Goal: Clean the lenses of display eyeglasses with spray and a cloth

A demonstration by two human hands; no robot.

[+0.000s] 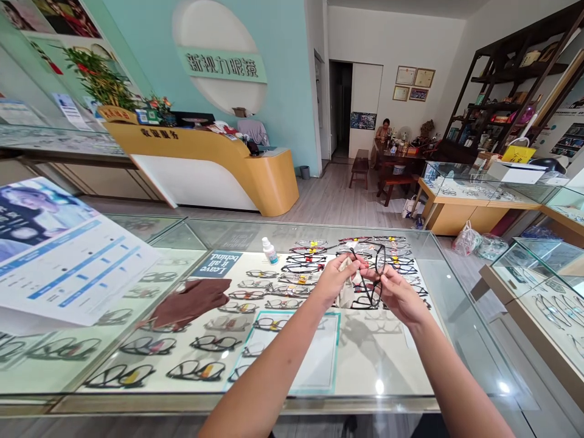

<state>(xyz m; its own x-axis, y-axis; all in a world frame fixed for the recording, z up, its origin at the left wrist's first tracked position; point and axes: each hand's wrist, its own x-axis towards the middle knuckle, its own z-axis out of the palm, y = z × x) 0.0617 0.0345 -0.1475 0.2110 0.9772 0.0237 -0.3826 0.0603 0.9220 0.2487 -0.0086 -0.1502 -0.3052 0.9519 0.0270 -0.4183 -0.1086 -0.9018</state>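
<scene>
Above the glass display case [387, 359], my two hands hold one pair of black-framed eyeglasses [378, 261]. My left hand [340, 277] is closed around one side of it, with a pale cloth [345, 296] bunched under the fingers. At the lower right of the frame, my right hand [401, 295] pinches it between thumb and fingers. A small white spray bottle [269, 251] stands on the glass to the left of my hands. Farther left lies a crumpled brown cloth [189, 302]. Rows of eyeglasses [298, 280] sit under and around my hands.
A printed calendar stand [68, 255] is at the left. Beyond the case is a curved yellow-and-white counter [269, 182]. More glass cases [542, 304] line the right side. A seated person [384, 134] is at a dark wooden table [401, 157] in the back.
</scene>
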